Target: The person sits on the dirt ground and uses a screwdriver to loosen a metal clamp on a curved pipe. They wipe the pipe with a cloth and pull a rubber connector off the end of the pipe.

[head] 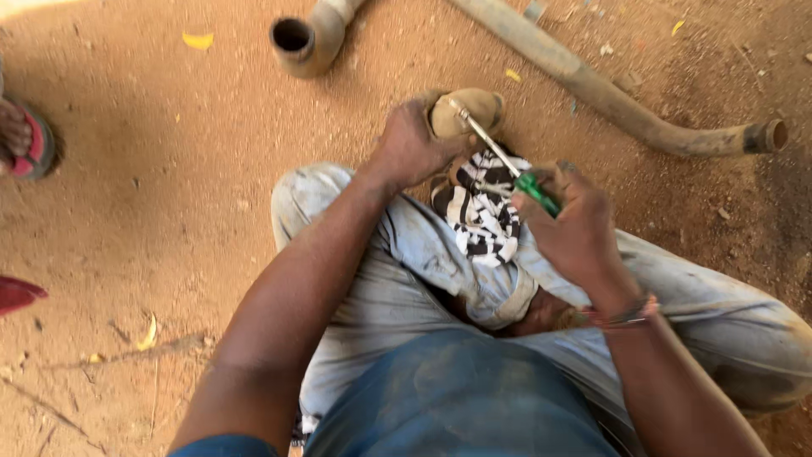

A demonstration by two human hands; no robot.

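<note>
Above the knees, the right hand (575,224) grip pinches a screwdriver (507,165) against the left-held fitting (465,112).

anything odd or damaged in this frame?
Nothing plainly broken. Unusual setup: the left hand props a dusty tan part against a striped cloth on the knee while the right hand works a green-handled screwdriver into it. Two dusty pipes lie loose on the dirt.

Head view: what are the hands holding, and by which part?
Right hand grips the green-handled metal screwdriver by its handle; left hand clasps the dusty tan rounded part from its left side.
</note>
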